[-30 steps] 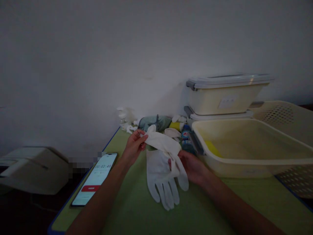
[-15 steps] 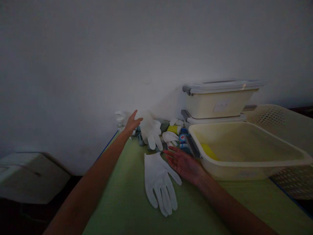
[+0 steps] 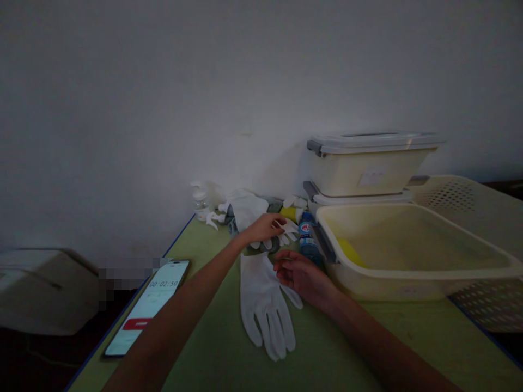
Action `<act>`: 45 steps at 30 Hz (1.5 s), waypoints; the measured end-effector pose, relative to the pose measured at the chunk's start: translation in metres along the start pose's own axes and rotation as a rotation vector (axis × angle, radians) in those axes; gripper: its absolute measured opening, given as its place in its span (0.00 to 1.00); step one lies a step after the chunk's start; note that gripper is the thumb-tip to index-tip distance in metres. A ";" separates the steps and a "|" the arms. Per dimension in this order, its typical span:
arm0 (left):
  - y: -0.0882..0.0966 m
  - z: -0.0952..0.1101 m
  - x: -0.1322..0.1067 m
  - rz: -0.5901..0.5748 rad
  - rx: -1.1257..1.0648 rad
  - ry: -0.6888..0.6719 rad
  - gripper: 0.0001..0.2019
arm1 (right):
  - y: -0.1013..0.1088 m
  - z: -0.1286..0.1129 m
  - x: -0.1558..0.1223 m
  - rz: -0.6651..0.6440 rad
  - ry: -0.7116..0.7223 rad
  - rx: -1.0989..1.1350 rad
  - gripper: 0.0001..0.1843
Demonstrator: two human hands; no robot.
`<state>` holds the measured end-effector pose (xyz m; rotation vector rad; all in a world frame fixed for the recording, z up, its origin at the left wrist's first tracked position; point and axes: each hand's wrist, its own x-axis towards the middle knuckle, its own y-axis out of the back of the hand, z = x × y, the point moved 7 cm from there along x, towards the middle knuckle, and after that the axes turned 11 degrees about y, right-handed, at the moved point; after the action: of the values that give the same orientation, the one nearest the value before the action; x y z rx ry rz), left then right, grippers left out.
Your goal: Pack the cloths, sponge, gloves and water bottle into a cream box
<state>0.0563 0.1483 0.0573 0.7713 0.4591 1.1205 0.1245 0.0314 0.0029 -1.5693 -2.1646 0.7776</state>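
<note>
A white glove [image 3: 265, 305] lies flat on the green table top [image 3: 327, 348], fingers pointing toward me. My right hand [image 3: 300, 272] rests on its cuff with the fingers curled in against the fabric. My left hand [image 3: 261, 227] reaches across to a smaller white glove [image 3: 289, 230] in the pile by the wall, and its fingers pinch that glove. Another white glove [image 3: 247, 209] is draped over the pile just behind my left hand.
A phone [image 3: 149, 305] with a running timer lies at the table's left edge. A cream tub [image 3: 412, 272] stands at the right, with lidded boxes [image 3: 368, 163] stacked behind it and a perforated basket [image 3: 469, 201] beside. A blue bottle [image 3: 307, 239] and a spray bottle [image 3: 200, 198] stand near the wall.
My left hand let go of a glove at the back pile, then came back right and down onto the smaller glove. My right hand curled its fingers on the flat glove's cuff.
</note>
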 end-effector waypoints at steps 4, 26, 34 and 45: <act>-0.028 -0.016 0.002 0.073 0.154 0.086 0.11 | 0.001 0.000 0.001 0.008 0.006 -0.043 0.12; 0.052 0.037 -0.048 0.346 -0.719 0.083 0.02 | 0.009 0.001 0.001 0.116 0.043 -0.050 0.24; 0.012 0.001 -0.113 0.178 -0.880 0.171 0.07 | 0.003 0.000 0.000 0.089 0.150 -0.076 0.21; -0.021 -0.033 -0.137 -0.087 -1.016 0.408 0.19 | 0.001 -0.006 -0.003 0.074 0.233 -0.302 0.19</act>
<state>-0.0054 0.0281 0.0134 -0.3669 0.1979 1.2402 0.1300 0.0307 0.0070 -1.7929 -2.1342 0.2757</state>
